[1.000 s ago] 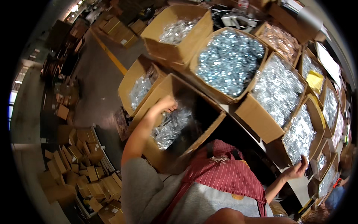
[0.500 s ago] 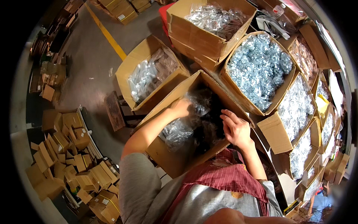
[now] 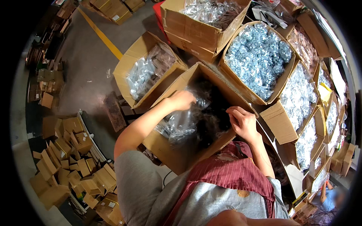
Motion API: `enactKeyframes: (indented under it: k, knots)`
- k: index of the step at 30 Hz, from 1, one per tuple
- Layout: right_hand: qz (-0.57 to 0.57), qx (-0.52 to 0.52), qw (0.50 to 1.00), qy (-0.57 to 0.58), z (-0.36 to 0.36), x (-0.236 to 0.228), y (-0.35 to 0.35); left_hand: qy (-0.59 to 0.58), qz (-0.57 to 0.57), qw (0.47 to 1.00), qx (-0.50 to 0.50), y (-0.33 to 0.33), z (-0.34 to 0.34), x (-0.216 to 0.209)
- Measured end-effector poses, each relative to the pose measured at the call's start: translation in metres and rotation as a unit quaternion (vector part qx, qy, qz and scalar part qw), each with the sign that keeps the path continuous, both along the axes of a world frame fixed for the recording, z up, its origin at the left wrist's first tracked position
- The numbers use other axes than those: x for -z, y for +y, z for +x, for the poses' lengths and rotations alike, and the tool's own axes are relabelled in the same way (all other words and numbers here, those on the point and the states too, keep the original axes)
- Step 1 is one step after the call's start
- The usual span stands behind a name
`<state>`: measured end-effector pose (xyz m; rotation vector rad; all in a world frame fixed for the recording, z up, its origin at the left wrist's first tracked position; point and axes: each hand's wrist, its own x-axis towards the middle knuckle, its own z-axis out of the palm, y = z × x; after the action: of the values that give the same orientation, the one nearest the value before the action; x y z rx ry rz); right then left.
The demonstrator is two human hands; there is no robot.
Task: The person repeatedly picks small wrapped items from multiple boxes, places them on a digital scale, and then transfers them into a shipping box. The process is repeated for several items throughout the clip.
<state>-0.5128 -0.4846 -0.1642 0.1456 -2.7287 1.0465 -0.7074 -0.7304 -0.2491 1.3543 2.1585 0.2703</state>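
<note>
In front of me stands an open cardboard box with clear plastic bags in its left part. Its right part holds dark, black-looking items, too shadowed to name. My left hand is over the bags near the far left wall, slightly blurred, its fingers curled in. Whatever it grips is hidden. At the right side of the box is my right hand, fingers bent and thumb drawn toward them over the dark items. I cannot make out what lies between its fingertips.
Open boxes surround mine: one with clear bags at left, one with silvery-blue wrapped pieces behind right, more along the right. Flattened and loose cartons pile at lower left. A wooden stool stands left. Another person is at far lower right.
My left hand has come up and back a little from the bags. My right hand stays by the box's right side with its fingers more curled. The whole view has shifted slightly.
</note>
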Motion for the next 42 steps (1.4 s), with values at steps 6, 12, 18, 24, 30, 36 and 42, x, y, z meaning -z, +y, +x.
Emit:
enactKeyframes:
  k: [6, 12, 18, 24, 30, 36, 42]
  knots:
    - [-0.095, -0.197, 0.974, -0.052, -0.020, -0.054, -0.035, -0.399, 0.149, 0.874, -0.235, -0.006, 0.024, -0.031]
    - [-0.259, -0.080, 0.958, -0.097, -0.037, 0.011, -0.077, -0.587, 0.171, 0.699, -0.372, -0.003, 0.048, -0.054]
    - [-0.419, 0.070, 0.876, -0.229, -0.033, 0.023, -0.075, -0.073, -0.183, 0.938, -0.286, -0.049, 0.039, -0.007]
    - [-0.365, 0.075, 0.896, -0.241, -0.033, -0.003, -0.074, 0.006, 0.108, 0.977, -0.183, -0.042, 0.033, -0.055]
    - [-0.327, 0.091, 0.920, -0.197, -0.037, 0.009, -0.075, -0.440, 0.302, 0.721, -0.442, -0.042, -0.029, -0.105]
    - [-0.259, 0.129, 0.937, -0.197, -0.040, 0.009, -0.063, -0.395, 0.351, 0.651, -0.545, -0.086, -0.161, -0.029]
    - [-0.269, 0.113, 0.941, -0.171, -0.043, 0.009, -0.055, 0.042, -0.136, 0.849, -0.509, -0.181, -0.182, 0.167]
